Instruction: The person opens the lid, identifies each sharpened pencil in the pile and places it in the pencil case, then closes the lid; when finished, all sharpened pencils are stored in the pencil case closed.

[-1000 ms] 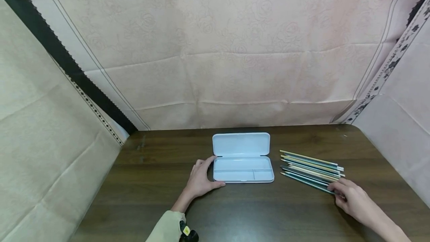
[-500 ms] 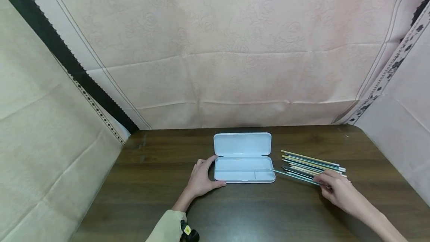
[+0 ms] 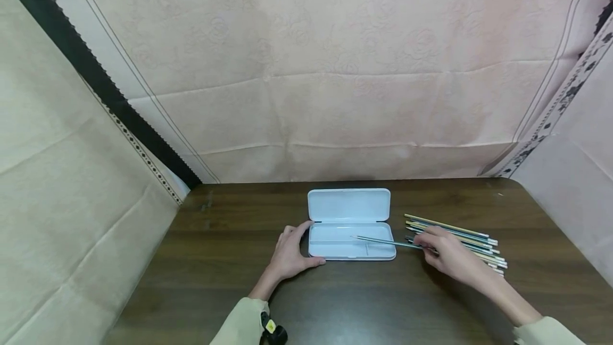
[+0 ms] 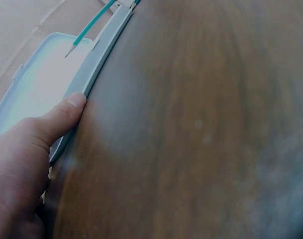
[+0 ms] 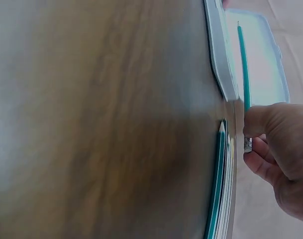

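Observation:
A light blue case (image 3: 349, 205) lies with its lid raised, its tray showing a long compartment and smaller ones. My left hand (image 3: 292, 257) grips the case's left end, thumb at the front corner; in the left wrist view the thumb of that hand (image 4: 32, 144) presses the case's edge (image 4: 99, 55). My right hand (image 3: 447, 254) pinches a green pencil (image 3: 388, 241) near its silver-capped end, the sharpened tip pointing left above the tray. The right wrist view has this pencil (image 5: 245, 69) between the thumb and fingers of my right hand (image 5: 285, 149).
Several green and pale pencils (image 3: 460, 233) lie in a bundle right of the case, partly behind my right hand. The brown wooden table (image 3: 364, 302) meets a pale cloth backdrop (image 3: 345, 95) at its back, with more cloth on both sides.
My right hand has drawn one green pencil out of the bundle and carried it left, so its tip is over the tray. The left hand keeps its hold on the case.

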Available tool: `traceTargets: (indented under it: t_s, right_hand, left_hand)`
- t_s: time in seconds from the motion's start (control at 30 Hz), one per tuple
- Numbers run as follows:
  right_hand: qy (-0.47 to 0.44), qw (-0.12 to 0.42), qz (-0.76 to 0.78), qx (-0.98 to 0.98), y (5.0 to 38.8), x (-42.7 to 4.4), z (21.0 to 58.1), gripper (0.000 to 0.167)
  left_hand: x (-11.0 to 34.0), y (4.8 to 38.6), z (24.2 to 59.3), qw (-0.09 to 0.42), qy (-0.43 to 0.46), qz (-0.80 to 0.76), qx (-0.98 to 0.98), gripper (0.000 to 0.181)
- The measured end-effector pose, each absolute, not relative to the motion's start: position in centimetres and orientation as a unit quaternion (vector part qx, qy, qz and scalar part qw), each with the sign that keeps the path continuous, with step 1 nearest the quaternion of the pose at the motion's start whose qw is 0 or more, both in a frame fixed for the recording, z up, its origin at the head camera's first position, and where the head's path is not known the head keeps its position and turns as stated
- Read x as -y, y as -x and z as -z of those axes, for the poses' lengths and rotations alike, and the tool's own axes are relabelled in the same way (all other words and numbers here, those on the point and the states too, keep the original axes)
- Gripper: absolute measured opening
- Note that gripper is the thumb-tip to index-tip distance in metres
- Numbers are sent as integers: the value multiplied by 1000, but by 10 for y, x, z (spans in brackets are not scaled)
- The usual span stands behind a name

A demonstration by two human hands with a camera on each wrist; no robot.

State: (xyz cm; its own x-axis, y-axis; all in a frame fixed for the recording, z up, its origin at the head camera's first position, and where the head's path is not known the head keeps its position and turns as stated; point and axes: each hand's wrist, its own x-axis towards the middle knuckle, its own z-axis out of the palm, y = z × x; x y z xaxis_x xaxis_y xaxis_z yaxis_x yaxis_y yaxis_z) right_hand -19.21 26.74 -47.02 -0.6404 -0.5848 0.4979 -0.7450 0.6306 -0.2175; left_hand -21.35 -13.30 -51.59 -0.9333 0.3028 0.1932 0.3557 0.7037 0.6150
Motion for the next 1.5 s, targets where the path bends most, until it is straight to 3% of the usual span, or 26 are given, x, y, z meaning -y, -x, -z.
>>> traceTargets:
  t_s: [0.63,1.1,1.5]
  right_hand:
    - [-380,100,-196,899,220,-210,462,26]
    - [-407,100,-188,888,231,-189,461,23]
    - [-412,56,-199,888,237,-186,462,22]
  left_hand:
    - [132,213,517,52,185,340,921,94]
    - [133,215,518,46,177,345,921,94]
    - [133,214,516,36,171,348,921,94]
